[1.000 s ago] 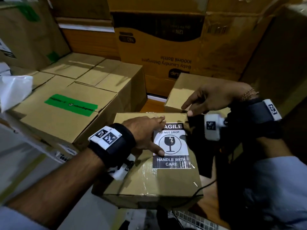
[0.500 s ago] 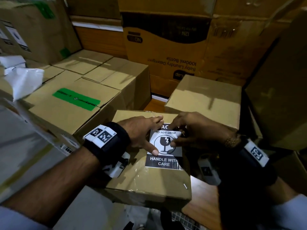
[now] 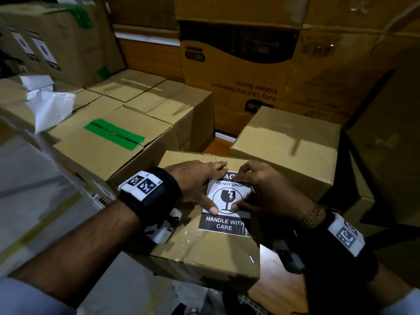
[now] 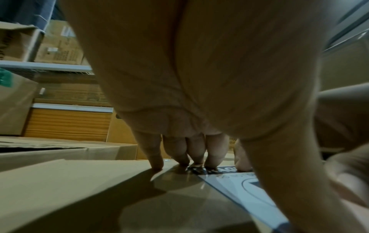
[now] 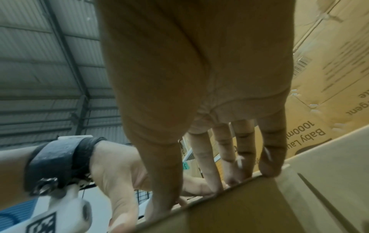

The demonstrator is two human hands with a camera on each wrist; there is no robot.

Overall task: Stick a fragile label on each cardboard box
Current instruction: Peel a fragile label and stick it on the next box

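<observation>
The left hand's fingers (image 4: 196, 151) lie nearly straight, their tips pressing the far left corner of the fragile label (image 3: 223, 202), while the left thumb (image 3: 213, 209) bears down on the white panel beside the broken-glass symbol; the left hand (image 3: 198, 184) grips nothing, only presses; the right hand (image 3: 264, 194), which 1 second ago was lifted clear above the box behind and half a second ago was arriving at the sticker, is now planted on the label's right side with its fingers (image 5: 269, 159) spread and fairly straight, tips reaching the box's edge in the right wrist view, thumb tip close to the left thumb near the symbol's base; it too holds nothing; this suggests the label has passed from being positioned to being smoothed down with 2 hands, so this cardboard box (image 3: 204, 253) looks nearly done, though the lower band reading HANDLE WITH CARE lies under no finger yet and probably wants a rub; the label sits on the box's top face, partly over glossy clear tape, which may take adhesive less readily than bare card; outward, another plain box (image 3: 288, 144) stands just behind and to the right, its top bare of any label; a box with a green strip (image 3: 113, 133) sits to the left, with more brown cartons beyond it, a white plastic bag (image 3: 52, 105) on the far left, and a large detergent carton (image 3: 238, 71) stacked upside down at the back; the boxes crowd closely, leaving little room to shift this one aside.
</observation>
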